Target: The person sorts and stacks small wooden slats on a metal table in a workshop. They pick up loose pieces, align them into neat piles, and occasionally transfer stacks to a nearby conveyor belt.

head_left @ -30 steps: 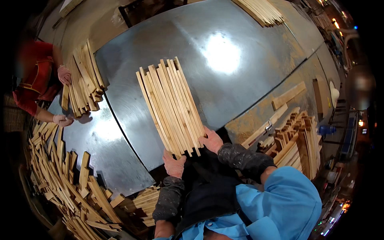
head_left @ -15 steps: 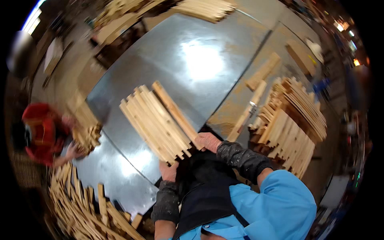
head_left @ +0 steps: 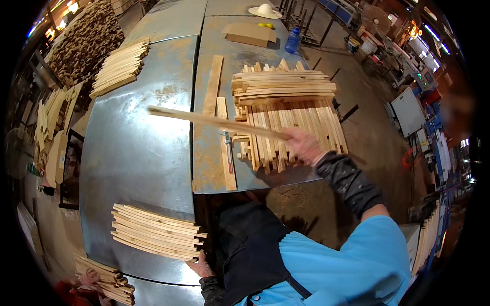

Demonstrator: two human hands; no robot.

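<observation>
My right hand (head_left: 304, 146) is closed around one end of a long wooden strip (head_left: 214, 121), held in the air. The strip's far end reaches left over the metal table. Beneath my right hand and beyond it lies a stack of wooden strips (head_left: 291, 115), with a crosswise layer on top. At the lower left, a row of wooden strips (head_left: 155, 232) lies side by side on the metal table (head_left: 138, 168). My left hand (head_left: 201, 266) grips the near right corner of that row, its fingers partly hidden against the strip ends.
A caliper (head_left: 228, 145) lies on a narrow board beside the stack. Farther off are a cardboard box (head_left: 250, 34), a blue bottle (head_left: 292, 41) and a pale hat (head_left: 265, 11). Another person's hands (head_left: 89, 279) touch strips at lower left. More strips (head_left: 120, 69) lie at the table's far left.
The view has turned to the right. My right hand has lifted the single strip from beside the row and carried it rightward to the stack. My left hand stays at the row's end.
</observation>
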